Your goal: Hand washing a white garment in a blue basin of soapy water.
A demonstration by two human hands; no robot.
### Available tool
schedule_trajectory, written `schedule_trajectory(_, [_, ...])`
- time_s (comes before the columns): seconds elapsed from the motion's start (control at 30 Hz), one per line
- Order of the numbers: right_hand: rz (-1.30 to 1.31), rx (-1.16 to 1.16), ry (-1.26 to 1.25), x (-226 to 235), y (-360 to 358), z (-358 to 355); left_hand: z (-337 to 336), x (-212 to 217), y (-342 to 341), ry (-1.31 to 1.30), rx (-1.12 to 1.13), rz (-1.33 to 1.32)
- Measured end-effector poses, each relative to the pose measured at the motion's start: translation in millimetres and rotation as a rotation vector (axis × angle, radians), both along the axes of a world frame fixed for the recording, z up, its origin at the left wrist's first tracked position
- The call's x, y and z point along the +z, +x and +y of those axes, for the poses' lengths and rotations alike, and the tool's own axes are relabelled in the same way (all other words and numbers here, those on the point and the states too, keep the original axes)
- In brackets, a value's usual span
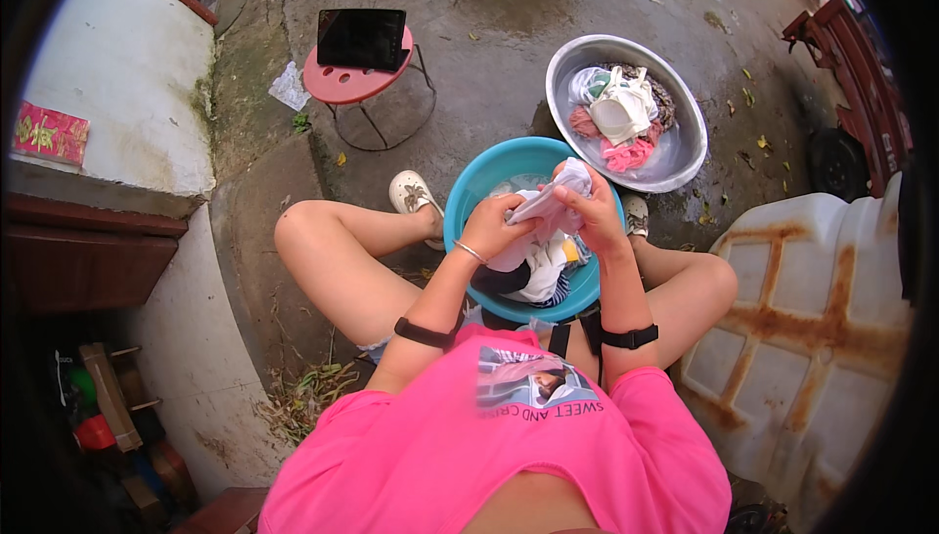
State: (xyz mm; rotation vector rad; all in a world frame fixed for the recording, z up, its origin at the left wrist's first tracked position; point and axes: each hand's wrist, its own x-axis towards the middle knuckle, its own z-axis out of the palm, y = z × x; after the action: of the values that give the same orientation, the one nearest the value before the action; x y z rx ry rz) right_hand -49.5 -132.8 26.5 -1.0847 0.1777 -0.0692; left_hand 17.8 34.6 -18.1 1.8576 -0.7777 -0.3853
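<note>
Head camera looks down on a person who sits with the knees spread around a round teal plastic basin (458,209). Inside this basin, under the hands, lies a heap of wet clothes (548,283) in white, dark and striped cloth, with one yellow part. Beyond the basin, to the right, stands a wide silver metal basin (696,148) with white, pink and patterned clothes (626,109); the two rims meet or overlap in the view, and I cannot tell if they touch. To the far left is a round red stool (333,86) with holes and thin dark legs, which carries a black flat tablet (362,38). At the right, near the knee, a large whitish plastic tank (704,378) with rust-brown stains takes the space on that side. The two forearms cross over the near rim of the teal basin and hide part of it.

The thin white cloth (535,207) is above the teal basin, between the hands. Left hand (497,229) has its fingers closed on the lower left portion, and right hand (595,213) pinches the upper right portion. The cloth is bunched, and its long axis runs slanting, from near left to far right; its upper end points away from the person.
</note>
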Motion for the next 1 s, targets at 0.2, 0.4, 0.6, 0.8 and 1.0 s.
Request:
schedule_trajectory(0.2, [-0.027, -0.290, -0.400, -16.8, 4.6, -21.6, 5.3, 2.7, 7.2, -0.081, 0.000, 0.486])
schedule_trajectory(0.4, [-0.037, -0.469, -0.692, -37.2, 14.2, -3.5, -4.5, -26.5, 7.1, -0.411, 0.217, 0.653])
schedule_trajectory(0.6, [-0.473, -0.231, -1.033, 0.1, -7.6, 75.8, -23.0, -6.0, -9.1, -0.397, 0.380, 0.878])
schedule_trajectory(0.8, [-0.050, -0.608, -0.855, -47.4, 22.2, 45.1, -37.1, 10.2, -43.3, -0.345, 0.399, 0.722])
schedule_trajectory(1.0, [-0.342, -0.344, -0.906, -6.8, -12.6, 86.4, -16.9, -13.1, -16.9, -0.588, 0.402, 0.884])
